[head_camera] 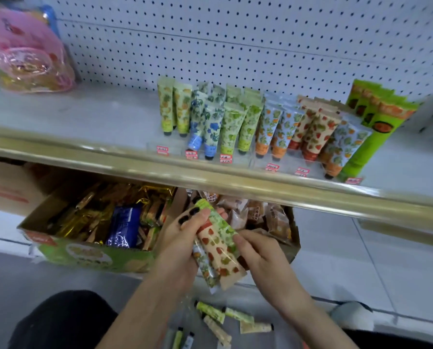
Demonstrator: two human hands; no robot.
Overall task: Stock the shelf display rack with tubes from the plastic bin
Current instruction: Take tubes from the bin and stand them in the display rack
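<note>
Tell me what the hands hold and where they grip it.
The left hand grips a bunch of tubes near their capped ends; the right hand pinches the bunch's side at mid-length.

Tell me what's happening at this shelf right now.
A person's left hand grips a bundle of patterned tubes just below the shelf, while the right hand pinches one of them, seemingly picking it out. The clear display rack on the shelf already holds several rows of stocked tubes. More loose tubes lie low near the person's lap, not yet shelved.
</note>
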